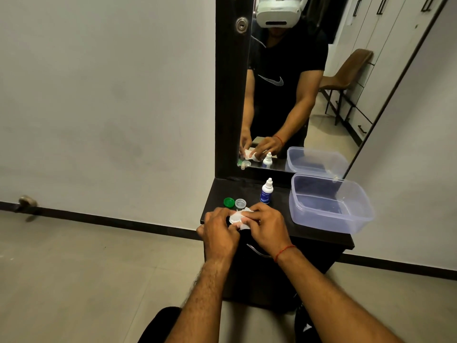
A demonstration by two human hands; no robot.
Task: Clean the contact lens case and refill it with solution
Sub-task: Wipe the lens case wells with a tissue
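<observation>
Contact lens case, small translucent plastic, sits pinched with white tissue between both hands' closed fingers; slipping could knock the 2 loose caps beside it.

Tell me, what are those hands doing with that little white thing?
A person stands at a small dark vanity shelf below a mirror. Both hands, the left hand and the right hand, hold a contact lens case along with a white tissue, apparently wiping it. Its two caps, a green cap and a clear cap, lie off on the shelf. The solution bottle stands capped behind, beside a plastic tub of water. No refilling yet.
</observation>
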